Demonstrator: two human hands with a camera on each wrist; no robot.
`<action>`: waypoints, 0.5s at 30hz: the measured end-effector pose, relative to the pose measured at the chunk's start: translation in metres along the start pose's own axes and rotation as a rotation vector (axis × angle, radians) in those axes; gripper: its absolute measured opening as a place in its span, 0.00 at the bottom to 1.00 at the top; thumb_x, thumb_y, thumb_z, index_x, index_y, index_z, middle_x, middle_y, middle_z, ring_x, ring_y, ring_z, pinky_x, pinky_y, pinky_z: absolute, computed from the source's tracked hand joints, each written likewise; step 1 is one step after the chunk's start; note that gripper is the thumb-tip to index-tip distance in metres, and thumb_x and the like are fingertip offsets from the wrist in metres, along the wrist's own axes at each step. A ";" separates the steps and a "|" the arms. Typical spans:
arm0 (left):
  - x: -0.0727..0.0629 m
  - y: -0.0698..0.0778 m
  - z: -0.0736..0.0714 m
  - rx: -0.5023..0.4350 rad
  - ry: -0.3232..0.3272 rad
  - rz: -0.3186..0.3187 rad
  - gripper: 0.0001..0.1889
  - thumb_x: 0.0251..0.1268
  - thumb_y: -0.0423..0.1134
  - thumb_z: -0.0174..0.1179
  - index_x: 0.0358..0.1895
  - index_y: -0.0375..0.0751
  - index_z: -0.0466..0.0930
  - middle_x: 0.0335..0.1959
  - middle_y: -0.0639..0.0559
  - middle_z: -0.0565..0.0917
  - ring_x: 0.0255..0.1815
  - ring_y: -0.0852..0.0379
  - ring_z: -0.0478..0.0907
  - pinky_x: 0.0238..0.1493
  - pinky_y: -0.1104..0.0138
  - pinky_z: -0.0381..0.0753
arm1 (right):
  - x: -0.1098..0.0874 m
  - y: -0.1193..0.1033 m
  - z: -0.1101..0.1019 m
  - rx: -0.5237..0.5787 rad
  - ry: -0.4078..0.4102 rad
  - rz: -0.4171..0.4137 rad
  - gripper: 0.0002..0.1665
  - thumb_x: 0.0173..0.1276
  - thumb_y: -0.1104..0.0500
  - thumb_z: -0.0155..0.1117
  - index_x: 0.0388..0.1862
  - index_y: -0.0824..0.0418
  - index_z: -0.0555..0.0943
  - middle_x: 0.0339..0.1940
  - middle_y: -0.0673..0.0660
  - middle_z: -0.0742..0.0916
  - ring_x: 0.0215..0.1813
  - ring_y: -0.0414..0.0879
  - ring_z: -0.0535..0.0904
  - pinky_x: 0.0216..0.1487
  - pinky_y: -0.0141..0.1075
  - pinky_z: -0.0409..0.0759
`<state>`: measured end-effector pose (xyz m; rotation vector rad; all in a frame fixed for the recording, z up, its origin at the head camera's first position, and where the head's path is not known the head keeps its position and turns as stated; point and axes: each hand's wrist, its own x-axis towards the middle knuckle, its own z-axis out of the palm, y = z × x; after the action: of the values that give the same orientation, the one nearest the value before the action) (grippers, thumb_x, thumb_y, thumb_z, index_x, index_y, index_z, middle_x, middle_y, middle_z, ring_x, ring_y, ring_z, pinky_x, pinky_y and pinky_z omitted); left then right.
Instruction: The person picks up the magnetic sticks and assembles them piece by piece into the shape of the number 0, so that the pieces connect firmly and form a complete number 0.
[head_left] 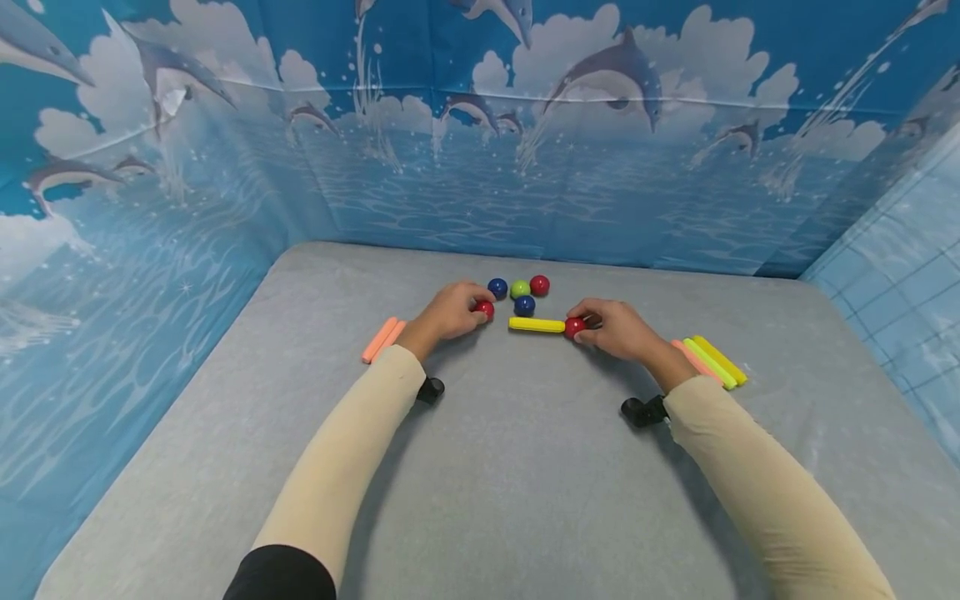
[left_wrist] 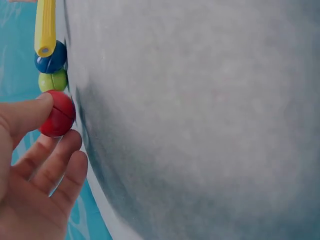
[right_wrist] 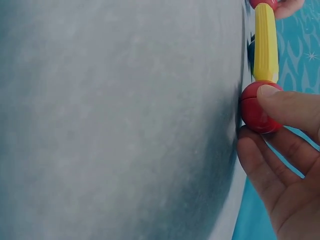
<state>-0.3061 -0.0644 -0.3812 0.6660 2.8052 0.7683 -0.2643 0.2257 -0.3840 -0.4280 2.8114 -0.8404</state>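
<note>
My left hand pinches a red ball between thumb and fingers, just left of a yellow rod. My right hand holds another red ball, which meets the right end of that yellow rod. In the head view a gap shows between the rod's left end and the left hand's ball. Behind the rod sit a blue ball, a green ball, a second blue ball and a red ball, grouped closely.
Two orange rods lie left of the left wrist. By the right wrist lie a yellow rod, a yellow-green rod and an orange rod. A dolphin-print curtain borders the grey table at the back and left.
</note>
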 end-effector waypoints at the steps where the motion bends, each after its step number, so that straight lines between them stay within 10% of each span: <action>1: -0.001 0.000 0.000 -0.016 0.014 -0.004 0.19 0.69 0.37 0.59 0.62 0.45 0.79 0.63 0.45 0.77 0.62 0.47 0.74 0.65 0.55 0.75 | 0.001 -0.001 0.000 -0.001 0.001 0.000 0.18 0.69 0.63 0.64 0.58 0.60 0.79 0.57 0.62 0.85 0.61 0.58 0.81 0.59 0.52 0.80; 15: -0.003 -0.002 0.003 -0.158 0.085 -0.064 0.18 0.67 0.33 0.60 0.59 0.46 0.80 0.60 0.47 0.79 0.49 0.50 0.77 0.45 0.61 0.80 | 0.007 -0.004 0.002 0.003 0.037 0.003 0.19 0.68 0.63 0.65 0.57 0.61 0.79 0.55 0.63 0.85 0.59 0.58 0.80 0.58 0.52 0.79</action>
<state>-0.3040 -0.0661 -0.3845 0.5267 2.7868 1.0156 -0.2698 0.2192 -0.3836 -0.4117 2.8438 -0.8606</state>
